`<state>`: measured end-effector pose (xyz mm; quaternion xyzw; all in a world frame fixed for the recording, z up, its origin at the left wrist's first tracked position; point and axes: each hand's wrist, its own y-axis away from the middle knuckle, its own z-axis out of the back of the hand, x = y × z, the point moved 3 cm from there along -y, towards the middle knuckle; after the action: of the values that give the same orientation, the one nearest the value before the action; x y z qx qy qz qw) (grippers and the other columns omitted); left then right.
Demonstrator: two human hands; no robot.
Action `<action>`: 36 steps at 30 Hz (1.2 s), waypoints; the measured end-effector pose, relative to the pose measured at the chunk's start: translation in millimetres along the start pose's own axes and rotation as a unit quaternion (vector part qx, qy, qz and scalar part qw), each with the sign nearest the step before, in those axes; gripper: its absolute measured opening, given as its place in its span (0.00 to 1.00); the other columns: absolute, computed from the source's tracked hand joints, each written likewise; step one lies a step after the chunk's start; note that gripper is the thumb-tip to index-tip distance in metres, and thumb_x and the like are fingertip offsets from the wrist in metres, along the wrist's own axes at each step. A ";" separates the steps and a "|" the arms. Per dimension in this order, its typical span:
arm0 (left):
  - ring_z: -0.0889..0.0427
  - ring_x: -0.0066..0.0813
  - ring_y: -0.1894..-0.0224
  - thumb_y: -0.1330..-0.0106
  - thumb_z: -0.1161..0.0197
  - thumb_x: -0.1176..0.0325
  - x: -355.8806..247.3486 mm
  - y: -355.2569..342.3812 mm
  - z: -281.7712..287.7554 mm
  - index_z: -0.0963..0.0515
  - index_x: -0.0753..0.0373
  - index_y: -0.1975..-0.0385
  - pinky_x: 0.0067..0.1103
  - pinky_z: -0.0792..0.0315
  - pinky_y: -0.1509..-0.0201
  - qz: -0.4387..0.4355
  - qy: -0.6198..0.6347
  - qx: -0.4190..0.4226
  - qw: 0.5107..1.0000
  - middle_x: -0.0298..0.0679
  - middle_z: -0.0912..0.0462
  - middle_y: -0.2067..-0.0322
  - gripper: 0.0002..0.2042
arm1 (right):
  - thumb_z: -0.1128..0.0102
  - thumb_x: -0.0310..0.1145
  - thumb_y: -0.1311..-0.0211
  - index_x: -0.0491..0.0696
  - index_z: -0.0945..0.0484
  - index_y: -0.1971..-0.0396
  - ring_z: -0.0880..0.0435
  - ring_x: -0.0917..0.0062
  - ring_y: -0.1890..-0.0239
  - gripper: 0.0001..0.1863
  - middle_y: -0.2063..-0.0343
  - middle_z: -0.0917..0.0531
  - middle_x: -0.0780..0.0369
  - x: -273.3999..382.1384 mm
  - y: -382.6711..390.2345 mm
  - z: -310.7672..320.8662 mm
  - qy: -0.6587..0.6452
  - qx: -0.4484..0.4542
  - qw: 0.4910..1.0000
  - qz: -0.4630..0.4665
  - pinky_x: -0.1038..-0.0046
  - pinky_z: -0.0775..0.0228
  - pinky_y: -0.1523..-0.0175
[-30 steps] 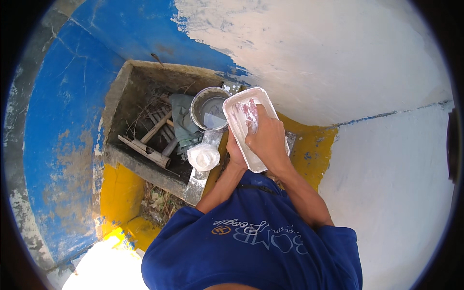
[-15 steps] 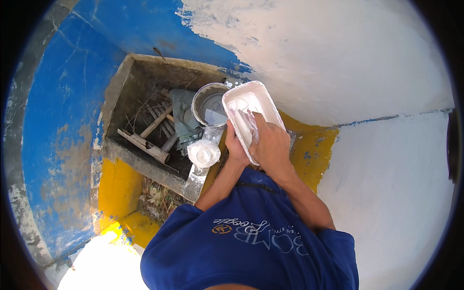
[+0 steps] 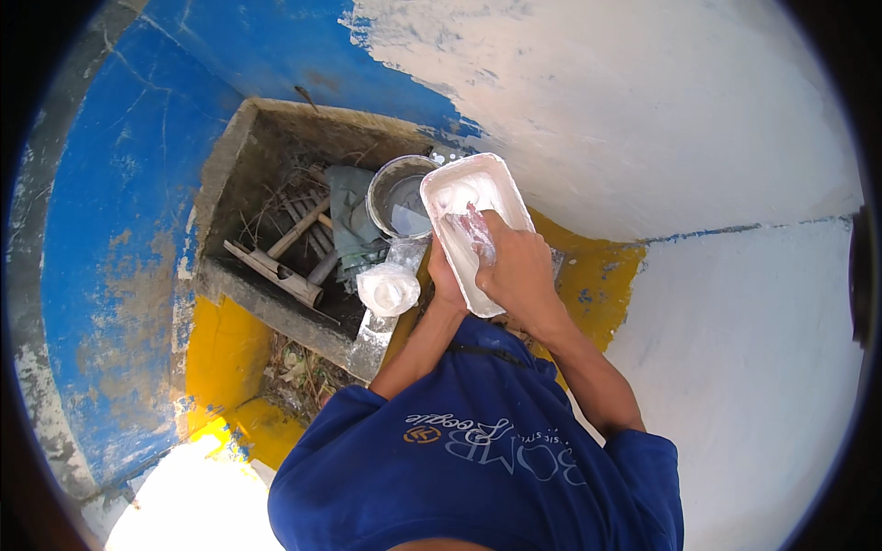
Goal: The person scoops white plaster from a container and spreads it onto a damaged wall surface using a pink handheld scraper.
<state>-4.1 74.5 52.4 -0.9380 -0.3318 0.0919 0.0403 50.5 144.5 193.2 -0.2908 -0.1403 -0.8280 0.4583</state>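
My left hand (image 3: 445,275) grips a white rectangular tray (image 3: 459,188) from beneath, by its left long edge. The tray is tilted and smeared with white paste. My right hand (image 3: 520,268) lies over the tray's near half, closed on a small paste-covered tool (image 3: 475,230) whose tip presses into the paste; I cannot tell what kind of tool it is. Just left of the tray stands a round metal bowl (image 3: 397,197) with pale liquid in it. A clear plastic bag of white powder (image 3: 388,286) sits below the bowl.
A concrete recess (image 3: 234,174) in the wall holds wooden sticks (image 3: 276,266), dry twigs and a grey cloth. The wall is blue (image 3: 110,202) at left and white (image 3: 643,110) at right, with a yellow ledge (image 3: 602,275) under the tray. Dry litter lies below the recess.
My right hand has slid toward me along the tray, dragging the tool through the paste. The tray has stayed in my left hand and has tipped slightly.
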 end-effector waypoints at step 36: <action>0.26 0.39 0.38 0.23 0.62 0.44 -0.6 -5.5 -10.5 0.37 0.58 0.32 0.38 0.33 0.32 0.008 -0.049 -0.074 0.996 0.42 0.27 0.39 0.29 | 0.37 0.24 0.54 0.37 0.25 0.52 0.18 0.43 0.69 0.24 0.74 0.19 0.40 -2.7 -2.7 -0.2 -0.007 0.004 1.000 -0.023 0.51 0.26 0.61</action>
<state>-5.9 78.1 63.6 -0.9354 -0.3316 0.1136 -0.0461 49.3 147.6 191.5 -0.2917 -0.1533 -0.8355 0.4397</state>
